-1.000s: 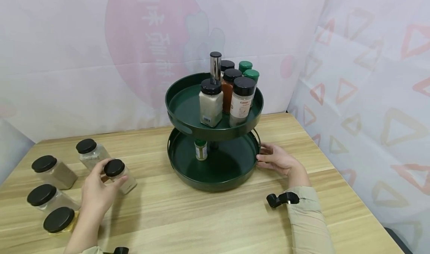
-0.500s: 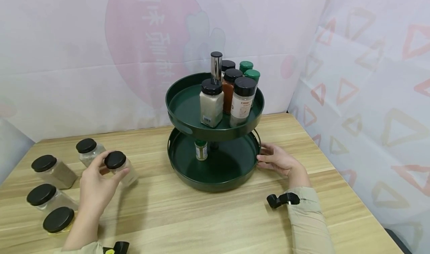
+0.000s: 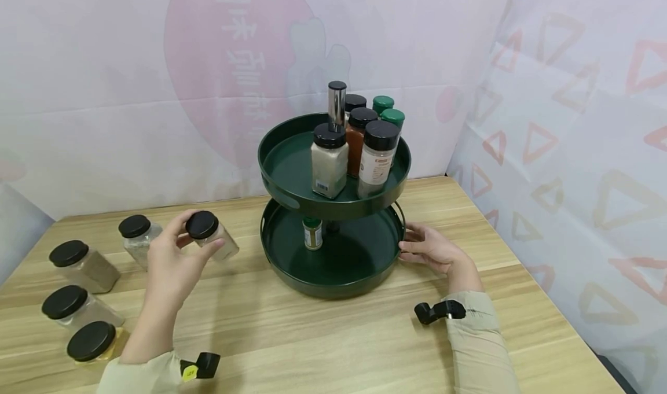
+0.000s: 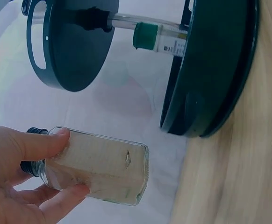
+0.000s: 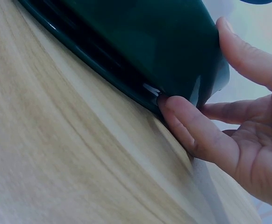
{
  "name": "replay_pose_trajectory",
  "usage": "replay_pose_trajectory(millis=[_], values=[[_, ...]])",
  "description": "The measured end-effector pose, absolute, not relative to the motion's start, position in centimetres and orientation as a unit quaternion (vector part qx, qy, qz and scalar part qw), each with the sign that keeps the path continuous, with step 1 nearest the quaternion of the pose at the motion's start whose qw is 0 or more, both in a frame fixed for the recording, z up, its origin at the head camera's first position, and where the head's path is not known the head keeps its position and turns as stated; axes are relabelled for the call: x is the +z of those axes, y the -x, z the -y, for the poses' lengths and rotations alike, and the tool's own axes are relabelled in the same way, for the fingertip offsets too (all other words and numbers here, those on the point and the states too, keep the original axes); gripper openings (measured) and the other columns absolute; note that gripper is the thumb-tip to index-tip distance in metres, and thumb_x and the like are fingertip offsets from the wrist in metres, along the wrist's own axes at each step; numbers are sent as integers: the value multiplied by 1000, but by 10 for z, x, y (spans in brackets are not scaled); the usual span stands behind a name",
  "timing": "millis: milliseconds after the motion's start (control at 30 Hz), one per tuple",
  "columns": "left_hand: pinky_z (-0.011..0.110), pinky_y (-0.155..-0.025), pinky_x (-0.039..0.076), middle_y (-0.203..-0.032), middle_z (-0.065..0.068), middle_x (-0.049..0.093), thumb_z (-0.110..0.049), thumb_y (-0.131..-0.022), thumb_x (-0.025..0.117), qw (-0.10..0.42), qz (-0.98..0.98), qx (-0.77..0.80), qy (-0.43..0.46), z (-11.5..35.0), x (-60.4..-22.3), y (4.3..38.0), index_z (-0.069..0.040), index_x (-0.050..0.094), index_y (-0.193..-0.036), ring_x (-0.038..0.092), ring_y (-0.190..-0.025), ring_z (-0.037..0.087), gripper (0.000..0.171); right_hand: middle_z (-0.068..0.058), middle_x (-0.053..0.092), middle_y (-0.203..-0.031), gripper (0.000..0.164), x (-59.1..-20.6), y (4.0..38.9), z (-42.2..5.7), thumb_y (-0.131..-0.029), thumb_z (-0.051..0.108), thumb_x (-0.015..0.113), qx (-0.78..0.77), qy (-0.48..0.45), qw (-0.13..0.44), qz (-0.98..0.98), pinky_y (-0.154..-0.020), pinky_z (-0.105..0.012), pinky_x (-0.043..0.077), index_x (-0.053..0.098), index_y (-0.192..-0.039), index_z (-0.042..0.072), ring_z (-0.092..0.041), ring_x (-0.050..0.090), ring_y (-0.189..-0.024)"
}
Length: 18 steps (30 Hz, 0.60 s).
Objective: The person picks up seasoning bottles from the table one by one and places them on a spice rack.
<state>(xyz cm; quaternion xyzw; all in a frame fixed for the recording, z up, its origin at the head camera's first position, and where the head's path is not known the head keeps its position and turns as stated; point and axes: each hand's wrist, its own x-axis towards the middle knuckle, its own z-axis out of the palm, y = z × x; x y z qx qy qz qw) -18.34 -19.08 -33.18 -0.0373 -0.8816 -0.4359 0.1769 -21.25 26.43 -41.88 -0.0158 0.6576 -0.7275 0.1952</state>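
Note:
My left hand [image 3: 174, 261] grips a square glass spice jar [image 4: 98, 165] of pale beige powder, thumb on one side and fingers on the other near its black lid. The jar hangs tilted above the table, left of a dark green two-tier turntable rack [image 3: 333, 290]. My right hand [image 3: 429, 246] touches the right side of the rack's lower tray. In the right wrist view its thumb lies at the tray's upper edge and its fingertips [image 5: 175, 105] rest low on the outer wall. A small green-capped bottle [image 3: 312, 235] stands in the lower tray.
Several black-lidded jars stand on the table at left, among them a brown one [image 3: 85, 265] and a yellow one [image 3: 96, 343]. The upper tray [image 3: 283, 151] bears several bottles, including a white-labelled shaker [image 3: 376, 162] and a beige jar [image 3: 329, 162]. A curtain hangs behind.
My left hand has lifted the spice jar off the table and carried it right and away from me, nearer the rack. The right hand stays at the lower tray.

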Motion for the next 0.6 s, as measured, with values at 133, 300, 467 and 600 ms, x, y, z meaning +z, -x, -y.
replay_pose_trajectory(millis=[133,300,467,600], values=[[14,-79,43,-115,9,57,-14,-76,77,185,875,-445,52,179,-329,188,-12,51,-129,59,-106,31,59,-25,10,-150,81,-419,212,-265,-89,4,59,-727,18,193,-659,-94,-35,48,4,-148,1,-21,50,-114],[11,-79,41,-114,9,56,-10,-75,76,178,863,-468,73,167,-331,196,-13,52,-128,60,-105,30,59,-25,10,-150,80,-419,213,-265,-89,3,59,-727,16,194,-658,-94,-35,48,4,-148,1,-22,50,-115],[24,-86,47,-115,11,56,-10,-75,76,161,853,-487,97,156,-334,203,-11,52,-128,59,-104,30,58,-25,10,-150,80,-418,212,-266,-89,2,58,-728,17,196,-656,-95,-36,47,4,-147,1,-21,50,-114],[40,-91,47,-117,11,56,-9,-75,76,150,842,-504,118,148,-337,209,-10,52,-127,58,-105,30,57,-26,9,-150,80,-419,213,-265,-89,1,58,-731,18,198,-653,-96,-36,46,3,-147,1,-20,51,-112]])
